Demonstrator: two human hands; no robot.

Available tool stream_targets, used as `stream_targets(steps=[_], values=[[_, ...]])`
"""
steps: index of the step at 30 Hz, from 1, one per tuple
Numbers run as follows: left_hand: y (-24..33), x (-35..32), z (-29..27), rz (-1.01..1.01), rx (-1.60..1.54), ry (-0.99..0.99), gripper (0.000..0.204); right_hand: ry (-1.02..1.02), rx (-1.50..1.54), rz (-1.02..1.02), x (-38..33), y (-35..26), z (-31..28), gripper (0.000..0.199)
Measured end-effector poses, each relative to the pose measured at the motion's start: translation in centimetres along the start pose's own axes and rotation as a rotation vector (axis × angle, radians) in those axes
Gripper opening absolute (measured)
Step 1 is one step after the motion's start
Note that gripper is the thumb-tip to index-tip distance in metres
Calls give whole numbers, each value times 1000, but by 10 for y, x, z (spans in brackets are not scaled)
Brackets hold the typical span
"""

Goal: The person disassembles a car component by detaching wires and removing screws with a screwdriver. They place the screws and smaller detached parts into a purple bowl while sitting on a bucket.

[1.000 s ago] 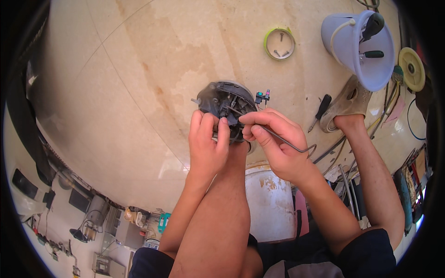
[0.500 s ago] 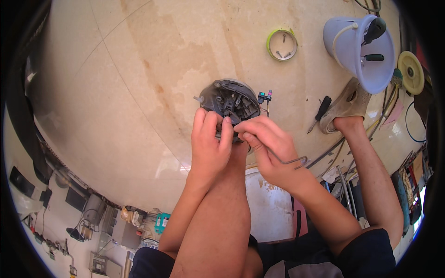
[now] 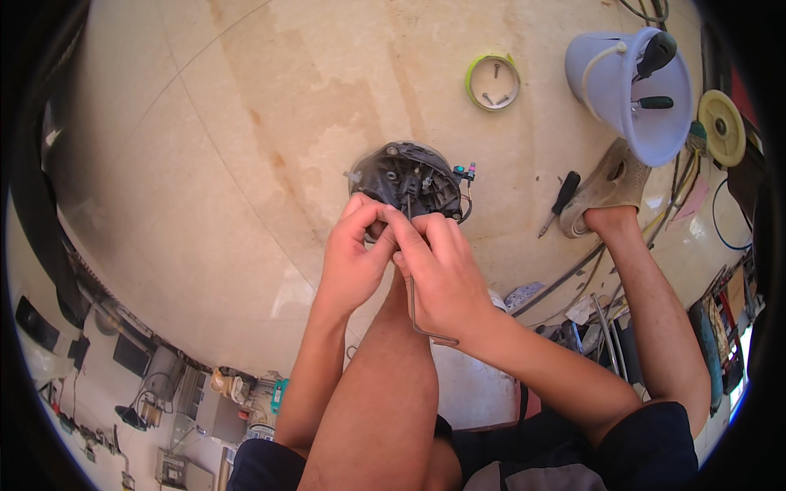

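Observation:
A dark round motor-like part point(image 3: 407, 178) with wires and small coloured connectors lies on the beige stone floor point(image 3: 246, 147). My left hand point(image 3: 354, 262) grips its near edge. My right hand point(image 3: 438, 274) is closed around a thin bent metal tool point(image 3: 413, 315), an L-shaped key whose long end points into the part. Both hands touch each other just below the part, above my raised knee point(image 3: 393, 385).
A green tape roll point(image 3: 469, 75) holding screws lies further off. At the right stand a pale bucket point(image 3: 626, 98) with tools, a yellow disc point(image 3: 720, 127), a black-handled screwdriver point(image 3: 558, 200) and my sandalled foot point(image 3: 606, 192). Cables and clutter lie at the right and lower left.
My right hand has turned the bent tool from lying sideways to pointing upright into the part. My left hand stays on the part's edge. The view has shifted slightly.

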State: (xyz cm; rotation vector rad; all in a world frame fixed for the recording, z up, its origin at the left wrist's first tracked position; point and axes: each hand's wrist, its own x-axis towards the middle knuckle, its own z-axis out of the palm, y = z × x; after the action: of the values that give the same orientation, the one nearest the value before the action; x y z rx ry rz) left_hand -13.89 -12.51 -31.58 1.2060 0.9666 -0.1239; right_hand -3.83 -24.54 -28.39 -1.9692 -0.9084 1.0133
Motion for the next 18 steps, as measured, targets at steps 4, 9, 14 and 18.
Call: stream_targets(steps=[4, 9, 14, 18], values=[[11, 5, -19, -131, -18, -144, 10, -96, -74, 68, 2, -2, 3, 66], [20, 1, -29, -220, -142, -300, 43, -75, -109, 71, 7, 0, 8, 70], [20, 1, -34, -205, -133, -383, 64, -145, 109, -49, 15, 18, -7, 69], [19, 0, -34, -195, -108, -352, 59, -51, 159, -38, 35, 36, -31, 61]])
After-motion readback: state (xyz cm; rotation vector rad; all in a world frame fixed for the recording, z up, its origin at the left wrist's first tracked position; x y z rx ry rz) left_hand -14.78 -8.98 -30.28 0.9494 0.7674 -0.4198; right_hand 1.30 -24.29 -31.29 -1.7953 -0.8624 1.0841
